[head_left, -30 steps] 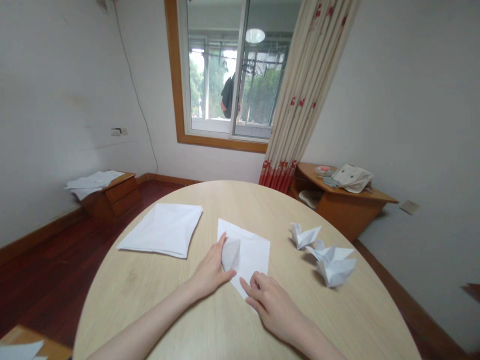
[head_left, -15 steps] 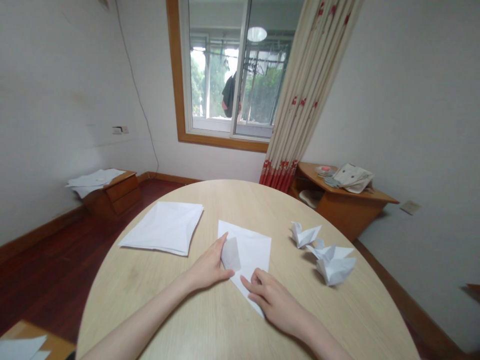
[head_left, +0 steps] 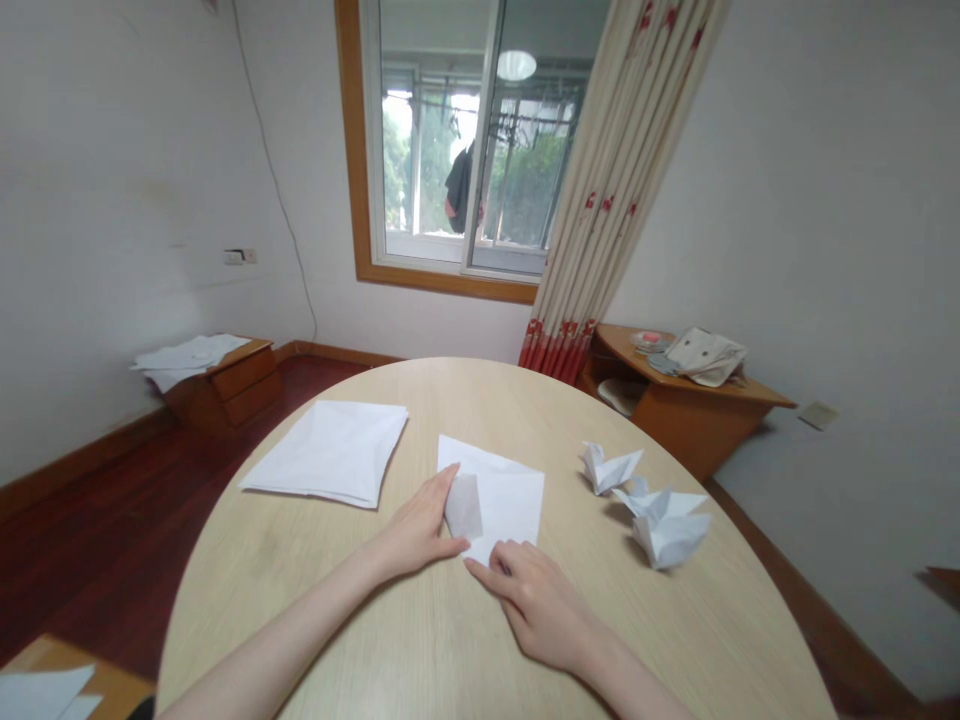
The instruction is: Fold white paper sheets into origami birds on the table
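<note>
A partly folded white sheet of paper [head_left: 511, 500] lies flat in the middle of the round table, with a greyer folded flap [head_left: 464, 506] along its left side. My left hand [head_left: 425, 522] holds that side down, its fingers along the edge and its thumb at the lower corner. At the bottom edge, my right hand [head_left: 536, 602] presses on the paper with one digit stretched left and the other fingers curled. It covers part of the lower edge. The tips of both hands are close together but apart.
To the left on the round table [head_left: 360, 640] lies a stack of white paper [head_left: 326, 452]. Several folded paper birds [head_left: 667, 535] stand at the right. Beyond are a low drawer cabinet [head_left: 244, 383], a corner desk [head_left: 697, 420] with a bag, and a curtain [head_left: 600, 180].
My right hand has shifted slightly down and left along the paper's lower edge. The pointed lower part of the sheet no longer shows below that hand. My left hand stays in place.
</note>
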The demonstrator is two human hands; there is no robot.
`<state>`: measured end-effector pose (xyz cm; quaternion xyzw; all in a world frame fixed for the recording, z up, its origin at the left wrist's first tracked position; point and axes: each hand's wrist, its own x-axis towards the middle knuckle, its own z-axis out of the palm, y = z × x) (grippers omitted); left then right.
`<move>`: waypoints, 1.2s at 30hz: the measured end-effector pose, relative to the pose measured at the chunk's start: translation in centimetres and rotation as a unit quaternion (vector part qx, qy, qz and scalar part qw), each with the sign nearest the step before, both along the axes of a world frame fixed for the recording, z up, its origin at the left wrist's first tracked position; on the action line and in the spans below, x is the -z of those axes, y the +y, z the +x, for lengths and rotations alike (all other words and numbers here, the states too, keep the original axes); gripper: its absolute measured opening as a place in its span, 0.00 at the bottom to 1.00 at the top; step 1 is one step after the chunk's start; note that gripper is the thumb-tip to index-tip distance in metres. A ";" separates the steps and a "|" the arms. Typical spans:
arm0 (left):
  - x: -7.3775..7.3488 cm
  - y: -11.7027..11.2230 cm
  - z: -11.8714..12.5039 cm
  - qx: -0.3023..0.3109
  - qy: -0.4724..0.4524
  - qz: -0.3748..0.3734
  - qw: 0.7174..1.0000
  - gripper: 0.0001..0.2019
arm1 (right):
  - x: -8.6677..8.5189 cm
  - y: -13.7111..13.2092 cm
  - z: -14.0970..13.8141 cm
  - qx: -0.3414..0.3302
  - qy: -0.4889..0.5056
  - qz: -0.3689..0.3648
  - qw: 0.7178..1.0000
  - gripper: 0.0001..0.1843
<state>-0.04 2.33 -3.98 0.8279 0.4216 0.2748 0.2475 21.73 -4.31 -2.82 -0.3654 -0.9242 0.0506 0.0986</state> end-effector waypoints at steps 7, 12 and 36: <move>0.1 0.0 0.0 0.009 0.002 0.019 1.000 0.47 | -0.5 0.0 -0.4 0.021 -0.018 -0.055 0.998 0.28; 0.4 0.1 -0.1 0.014 0.001 0.033 0.999 0.47 | -1.6 -0.1 -0.1 0.032 -0.003 -0.131 0.991 0.32; 0.3 0.0 -0.2 0.012 0.012 0.028 0.999 0.47 | -4.0 -2.6 2.6 0.032 -0.108 -0.155 0.982 0.39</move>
